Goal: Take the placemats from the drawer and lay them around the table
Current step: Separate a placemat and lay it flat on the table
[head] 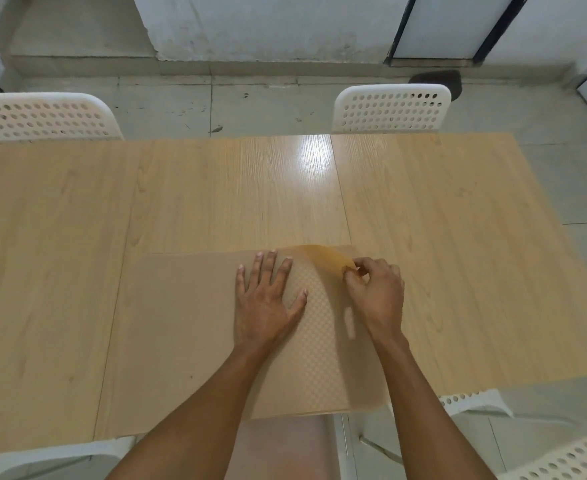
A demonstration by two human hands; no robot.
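Note:
A stack of tan, translucent placemats (181, 323) lies on the near side of the light wooden table (458, 220), reaching the front edge. My left hand (268, 299) presses flat on the stack, fingers spread. My right hand (375, 292) pinches the far right corner of the top placemat (323, 256), which is peeled up and curled back. A checkered texture shows on the mat beneath it.
White perforated chairs stand at the far left (39, 116), far right (392, 107) and near right (569, 459). The table's right edge drops to a grey tiled floor (579, 188). A wall and dark-framed doors run along the back.

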